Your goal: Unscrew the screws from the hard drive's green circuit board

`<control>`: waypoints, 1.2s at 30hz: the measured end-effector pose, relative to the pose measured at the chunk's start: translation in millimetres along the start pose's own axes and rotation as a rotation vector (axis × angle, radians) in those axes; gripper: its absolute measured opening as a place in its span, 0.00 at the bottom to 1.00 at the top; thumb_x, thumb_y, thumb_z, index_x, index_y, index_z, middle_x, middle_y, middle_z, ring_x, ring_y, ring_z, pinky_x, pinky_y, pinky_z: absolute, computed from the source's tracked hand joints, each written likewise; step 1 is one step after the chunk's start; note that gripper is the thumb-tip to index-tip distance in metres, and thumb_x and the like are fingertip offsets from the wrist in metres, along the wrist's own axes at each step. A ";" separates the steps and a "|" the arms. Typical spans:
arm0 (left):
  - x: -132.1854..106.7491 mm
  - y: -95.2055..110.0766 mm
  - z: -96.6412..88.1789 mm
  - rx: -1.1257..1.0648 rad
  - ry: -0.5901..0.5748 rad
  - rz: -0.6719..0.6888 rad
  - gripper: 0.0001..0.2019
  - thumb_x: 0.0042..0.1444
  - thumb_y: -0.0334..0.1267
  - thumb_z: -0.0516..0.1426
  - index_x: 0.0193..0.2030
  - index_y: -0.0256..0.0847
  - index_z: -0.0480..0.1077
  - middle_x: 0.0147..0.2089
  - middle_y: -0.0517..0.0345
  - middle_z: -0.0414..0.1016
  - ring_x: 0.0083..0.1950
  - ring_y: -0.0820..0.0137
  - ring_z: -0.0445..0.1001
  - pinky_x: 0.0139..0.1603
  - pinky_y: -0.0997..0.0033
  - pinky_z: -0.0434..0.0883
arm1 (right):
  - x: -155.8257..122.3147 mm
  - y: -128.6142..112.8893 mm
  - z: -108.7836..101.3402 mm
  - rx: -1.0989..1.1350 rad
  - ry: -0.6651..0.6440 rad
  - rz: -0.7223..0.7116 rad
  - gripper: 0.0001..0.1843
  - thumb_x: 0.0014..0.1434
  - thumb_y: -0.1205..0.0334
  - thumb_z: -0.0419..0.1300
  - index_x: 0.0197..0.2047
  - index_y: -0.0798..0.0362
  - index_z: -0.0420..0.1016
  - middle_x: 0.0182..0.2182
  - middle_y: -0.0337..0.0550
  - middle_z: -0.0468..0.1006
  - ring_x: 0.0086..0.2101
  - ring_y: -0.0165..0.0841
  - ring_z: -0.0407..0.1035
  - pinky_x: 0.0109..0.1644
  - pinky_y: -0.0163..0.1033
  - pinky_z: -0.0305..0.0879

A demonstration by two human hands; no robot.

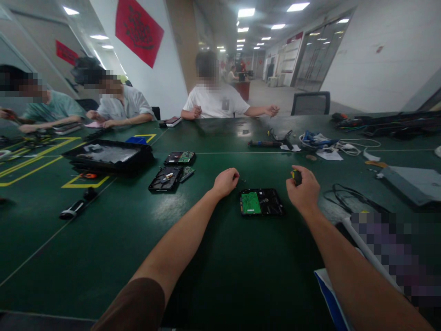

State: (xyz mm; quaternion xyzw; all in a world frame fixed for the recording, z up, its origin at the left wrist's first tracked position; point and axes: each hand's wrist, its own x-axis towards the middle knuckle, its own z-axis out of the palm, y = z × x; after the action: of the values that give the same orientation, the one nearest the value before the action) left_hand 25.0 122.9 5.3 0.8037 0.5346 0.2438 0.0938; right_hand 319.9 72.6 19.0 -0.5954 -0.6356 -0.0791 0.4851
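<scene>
A black hard drive (272,202) lies flat on the green table between my hands, its green circuit board (250,203) facing up. My right hand (306,189) is closed around a screwdriver (296,177), of which only the yellow-and-black handle end shows. Just left of the drive, my left hand (225,183) rests near the tabletop with fingers curled together; whatever they may pinch is hidden. Tiny bits that look like screws (243,181) lie beside its fingertips. To the left are a second drive (179,158), an opened drive case (165,179) and a loose circuit board (187,174).
A black tray (110,154) stands at the left, with a black flashlight-like object (72,209) nearer me. Cables (354,146), a black-and-red tool (265,143) and a grey metal box (411,184) lie on the right. Across the table sit several people, one directly opposite (215,101).
</scene>
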 end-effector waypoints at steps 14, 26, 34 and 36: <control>5.9 -9.4 1.0 -0.012 -0.031 0.029 0.08 0.68 0.38 0.57 0.45 0.41 0.78 0.45 0.51 0.78 0.48 0.62 0.76 0.52 0.62 0.73 | -10.5 12.8 9.3 0.463 -0.501 0.569 0.21 0.55 0.58 0.63 0.52 0.53 0.75 0.22 0.36 0.73 0.18 0.29 0.64 0.20 0.33 0.55; 8.1 -3.1 4.9 -0.020 -0.075 0.085 0.06 0.65 0.35 0.60 0.45 0.43 0.79 0.44 0.53 0.78 0.46 0.62 0.76 0.49 0.63 0.72 | -10.4 -3.2 5.1 0.465 -0.513 0.614 0.19 0.54 0.64 0.64 0.51 0.53 0.75 0.22 0.34 0.72 0.18 0.26 0.62 0.19 0.31 0.55; 3.9 4.3 -2.6 -0.072 0.005 0.066 0.05 0.65 0.36 0.61 0.44 0.43 0.79 0.45 0.54 0.79 0.47 0.63 0.76 0.50 0.63 0.73 | -9.9 -2.8 4.1 0.455 -0.564 0.611 0.17 0.56 0.64 0.64 0.50 0.51 0.74 0.23 0.34 0.73 0.18 0.26 0.63 0.20 0.31 0.56; 4.0 9.1 -6.8 -0.077 0.040 0.067 0.06 0.66 0.37 0.60 0.41 0.42 0.79 0.44 0.53 0.79 0.47 0.63 0.76 0.51 0.63 0.73 | -10.4 -3.8 3.1 0.453 -0.576 0.605 0.15 0.57 0.63 0.64 0.48 0.51 0.74 0.22 0.33 0.72 0.17 0.26 0.62 0.19 0.31 0.55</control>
State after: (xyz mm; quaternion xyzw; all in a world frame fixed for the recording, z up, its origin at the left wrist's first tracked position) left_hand 30.2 122.0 16.1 0.8121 0.4993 0.2830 0.1057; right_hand 313.3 66.6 11.8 -0.6306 -0.5436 0.3747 0.4079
